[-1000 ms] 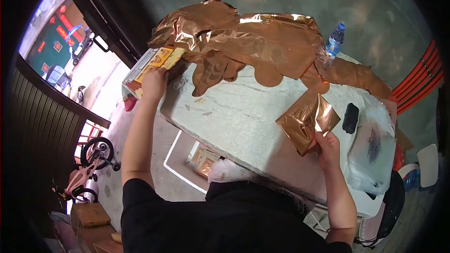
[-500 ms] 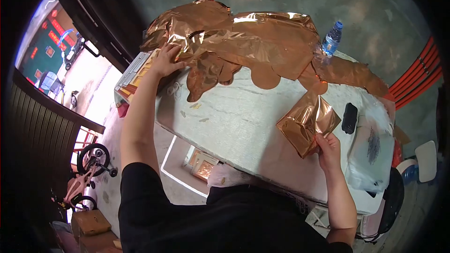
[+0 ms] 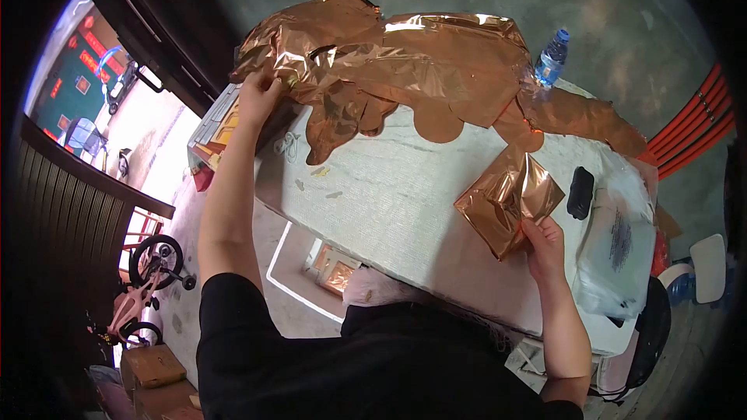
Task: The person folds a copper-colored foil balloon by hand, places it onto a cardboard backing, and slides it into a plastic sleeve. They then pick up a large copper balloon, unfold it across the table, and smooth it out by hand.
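A large copper-coloured foil balloon (image 3: 459, 70), flat and crinkled, stretches across the far side of the white-topped table (image 3: 389, 194). Its rounded lobes overhang the white surface. At its left edge, my left hand (image 3: 258, 97) has its fingers closed on the foil; the fingertips are partly hidden. My right hand (image 3: 545, 245) pinches the lower corner of a square folded copper foil piece (image 3: 510, 202). The upper corner of that piece meets a round foil lobe; whether they are joined I cannot tell.
A water bottle (image 3: 552, 58) stands at the far right, near a black case (image 3: 580, 193) and clear plastic bags (image 3: 618, 249). Thin white string (image 3: 288, 148) lies at the left. A printed box (image 3: 214, 136) is beside my left forearm. Below the table sits a white bin (image 3: 296, 264).
My left hand has shifted slightly left along the foil, and its fingers have gone from spread to closed on the edge. My right hand keeps its pinch, almost unmoved.
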Demonstrator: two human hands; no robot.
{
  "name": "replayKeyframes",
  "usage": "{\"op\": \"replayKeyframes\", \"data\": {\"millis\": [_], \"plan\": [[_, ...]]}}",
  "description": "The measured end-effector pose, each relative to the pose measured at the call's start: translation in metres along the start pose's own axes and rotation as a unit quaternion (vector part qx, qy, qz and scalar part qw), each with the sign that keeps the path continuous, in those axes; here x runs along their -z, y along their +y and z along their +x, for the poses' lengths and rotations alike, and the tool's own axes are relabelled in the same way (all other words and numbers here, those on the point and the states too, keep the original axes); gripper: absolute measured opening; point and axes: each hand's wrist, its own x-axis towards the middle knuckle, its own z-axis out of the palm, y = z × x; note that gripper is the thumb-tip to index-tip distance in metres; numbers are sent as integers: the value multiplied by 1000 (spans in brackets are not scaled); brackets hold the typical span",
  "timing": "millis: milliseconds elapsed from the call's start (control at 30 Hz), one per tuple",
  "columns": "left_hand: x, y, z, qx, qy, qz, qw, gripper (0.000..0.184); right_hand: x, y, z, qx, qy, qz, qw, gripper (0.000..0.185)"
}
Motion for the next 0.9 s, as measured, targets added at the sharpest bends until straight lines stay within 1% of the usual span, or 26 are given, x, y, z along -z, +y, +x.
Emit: {"op": "replayKeyframes", "data": {"millis": [33,100,133,167,200,233,267,300,367,433,467,500,533,567,600,633,667,700,733,767,833,867,900], "plan": [[5,5,-1,-1,0,-1,1000,27,2,0,0,1,1,0,1000,12],[17,13,-3,-72,53,187,978,23,6,3,0,8,-22,-7,1000,13],[32,37,-9,-65,63,199,976,21,5,1,-1,8,-23,-7,1000,13],[49,50,-9,-59,45,271,960,17,0,-2,-2,14,-19,-12,1000,13],[63,68,-13,-44,98,279,954,14,-2,-3,-3,20,-15,-18,1000,13],[79,74,-13,-86,145,292,941,13,-3,-2,-3,18,-18,-19,999,13],[94,90,-18,-141,210,268,930,13,-3,-2,-3,9,-13,-8,1000,12],[107,111,-25,-151,244,263,921,14,-3,-1,-2,1,-7,3,1000,10],[118,147,-37,-248,344,203,883,10,-3,-10,-5,-2,-11,27,1000,11],[114,170,-53,-235,321,103,912,15,5,-11,-4,-6,-17,50,999,12],[104,176,-54,-310,311,44,897,14,20,-6,0,32,-23,80,996,15],[95,197,-73,-211,226,9,951,13,29,-3,2,70,-28,109,991,17],[77,208,-81,-184,167,-72,966,16,26,-11,0,87,-50,121,988,18],[51,208,-91,-165,143,-52,974,19,17,-22,-3,87,-51,120,988,18],[35,225,-107,-87,65,-38,993,21,3,-33,-8,80,15,128,988,10],[5,218,-116,-87,20,-86,992,18,-5,-38,-11,74,80,135,985,6],[-18,215,-127,-6,-92,-176,980,17,-2,-36,-11,74,79,135,985,6],[-54,200,-140,-33,-91,-217,971,13,5,-30,-8,77,60,133,986,6],[-79,193,-153,24,-134,-254,958,13,10,-25,-7,79,42,132,987,6],[-85,191,-163,40,-179,-243,953,16,12,-23,-7,78,41,131,987,6],[-84,189,-176,95,-222,-276,930,21,14,-20,-7,78,13,116,990,8],[-79,189,-178,96,-223,-275,930,21,15,-19,-7,76,14,117,990,8],[-70,185,-180,55,-194,-270,942,22,16,-17,-8,75,11,112,991,9]]}}
